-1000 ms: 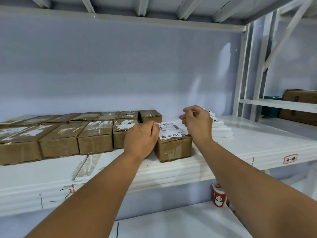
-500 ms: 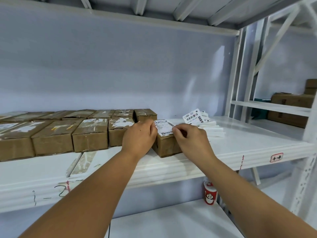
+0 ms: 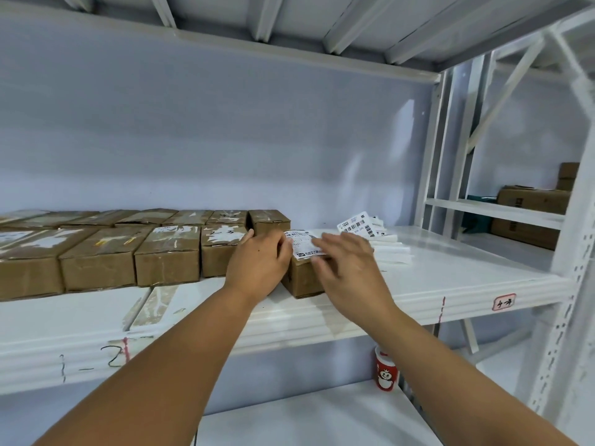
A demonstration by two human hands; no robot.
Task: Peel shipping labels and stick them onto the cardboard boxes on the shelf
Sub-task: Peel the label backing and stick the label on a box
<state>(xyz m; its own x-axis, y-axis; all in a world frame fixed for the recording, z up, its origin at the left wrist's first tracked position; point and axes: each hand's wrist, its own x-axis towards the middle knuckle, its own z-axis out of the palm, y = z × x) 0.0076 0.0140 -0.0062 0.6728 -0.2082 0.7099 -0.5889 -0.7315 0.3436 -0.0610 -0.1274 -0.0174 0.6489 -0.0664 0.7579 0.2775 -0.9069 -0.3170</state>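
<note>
Left hand (image 3: pixel 260 262) grips the cardboard box (image 3: pixel 304 280) at its left edge. Right hand (image 3: pixel 347 268), spread flat, presses the shipping label (image 3: pixel 304 244), which is thin, floppy and sticky, and probably best smoothed from the centre outward.

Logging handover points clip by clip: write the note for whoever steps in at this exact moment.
Left hand: rests against the left top edge of the front box, fingers bent; grip unclear.
Right hand: fingers straight, on the label atop that box; blurred.
Spare labels: stacked on the shelf, right of the box.
Done: label lies on this box.
Left: press it flat, then likely the rows of boxes to the left, which show mostly torn white scraps.
</note>
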